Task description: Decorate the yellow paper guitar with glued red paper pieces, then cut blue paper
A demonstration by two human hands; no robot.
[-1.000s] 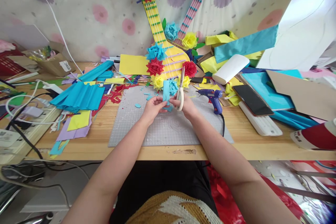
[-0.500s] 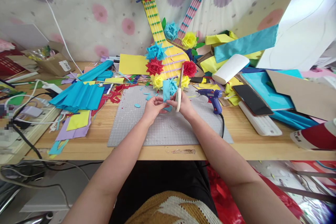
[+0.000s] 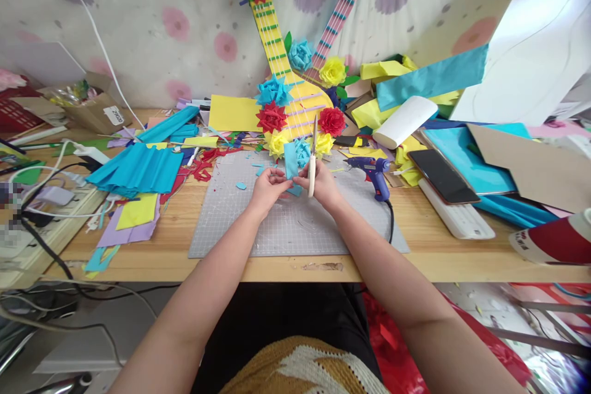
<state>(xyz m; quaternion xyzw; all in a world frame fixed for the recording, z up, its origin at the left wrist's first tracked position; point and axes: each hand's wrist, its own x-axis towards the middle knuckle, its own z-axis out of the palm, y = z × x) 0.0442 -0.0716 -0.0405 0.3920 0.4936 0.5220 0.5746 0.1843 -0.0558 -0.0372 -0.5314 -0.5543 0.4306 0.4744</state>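
Note:
A small strip of blue paper (image 3: pixel 290 160) stands upright above the cutting mat, pinched at its lower end by the fingers of my left hand (image 3: pixel 268 191). My right hand (image 3: pixel 323 186) is closed around white-handled scissors (image 3: pixel 311 175), blades pointing up and away from me; its fingertips also meet the paper's lower end. Just beyond the hands, a yellow paper guitar (image 3: pixel 305 104) with red, blue and yellow paper flowers leans against the wall covering. Blue paper scraps (image 3: pixel 241 186) lie on the grey cutting mat (image 3: pixel 231 228).
To the right are a purple glue gun (image 3: pixel 375 173), a phone (image 3: pixel 444 175) and a paper cup (image 3: pixel 554 239). Pleated blue paper (image 3: pixel 138 169) and a power strip (image 3: pixel 50 221) with cables lie left. A pink paper guitar (image 3: pixel 339 15) leans behind.
The scissors have tilted and shifted slightly left with my right hand. The blue strip has moved a touch to the left; both hands keep their hold.

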